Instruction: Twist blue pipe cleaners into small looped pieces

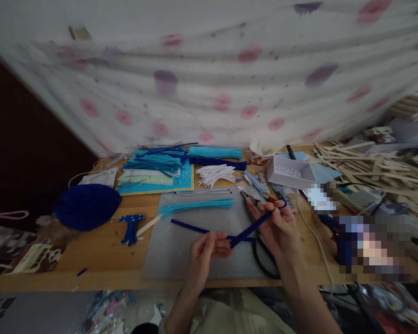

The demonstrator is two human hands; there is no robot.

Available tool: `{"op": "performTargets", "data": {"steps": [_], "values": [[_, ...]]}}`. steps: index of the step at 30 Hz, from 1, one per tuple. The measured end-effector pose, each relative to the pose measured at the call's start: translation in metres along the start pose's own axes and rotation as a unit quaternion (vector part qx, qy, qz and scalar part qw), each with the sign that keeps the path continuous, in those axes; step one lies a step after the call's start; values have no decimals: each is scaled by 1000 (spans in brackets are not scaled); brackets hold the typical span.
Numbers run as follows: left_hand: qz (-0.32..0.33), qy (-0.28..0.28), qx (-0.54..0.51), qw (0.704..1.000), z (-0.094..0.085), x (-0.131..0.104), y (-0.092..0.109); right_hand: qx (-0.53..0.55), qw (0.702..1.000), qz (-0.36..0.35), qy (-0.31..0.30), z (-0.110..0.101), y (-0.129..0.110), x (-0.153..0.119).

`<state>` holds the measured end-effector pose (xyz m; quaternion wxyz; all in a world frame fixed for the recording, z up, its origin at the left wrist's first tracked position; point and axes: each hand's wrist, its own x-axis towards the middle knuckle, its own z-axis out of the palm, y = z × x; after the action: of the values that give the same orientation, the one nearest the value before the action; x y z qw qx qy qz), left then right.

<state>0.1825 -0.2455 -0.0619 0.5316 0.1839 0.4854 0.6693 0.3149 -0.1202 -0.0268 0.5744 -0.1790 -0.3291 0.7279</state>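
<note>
My right hand pinches a dark blue fuzzy pipe cleaner near its upper end, which curls over the fingers. Its lower end slants down to the fingertips of my left hand, whose thumb and fingers are closed about it. Beneath, another dark blue pipe cleaner lies across the grey mat, partly hidden by my left hand. Black-handled pliers rest under my right hand, which covers part of them. Beyond the hands lies a bundle of light blue stems.
Dark blue round piece and a blue T-shaped piece lie left. Behind are white bead-tipped stems, a white box of beads and a paper cup. Wooden sticks, a white cord and a blue glue gun occupy the right.
</note>
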Motion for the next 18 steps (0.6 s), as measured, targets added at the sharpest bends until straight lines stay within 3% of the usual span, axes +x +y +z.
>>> {"op": "performTargets", "data": {"steps": [4,9,18], "values": [[-1,-36,31,999,10,-2,5,2,1000,-1,-6,1,0,0],[11,-34,46,998,25,-4,6,-7,1000,-6,2,1,-4,-2],[-26,-30,18,999,28,-8,2,-21,1000,-1,0,0,-9,-6]]}}
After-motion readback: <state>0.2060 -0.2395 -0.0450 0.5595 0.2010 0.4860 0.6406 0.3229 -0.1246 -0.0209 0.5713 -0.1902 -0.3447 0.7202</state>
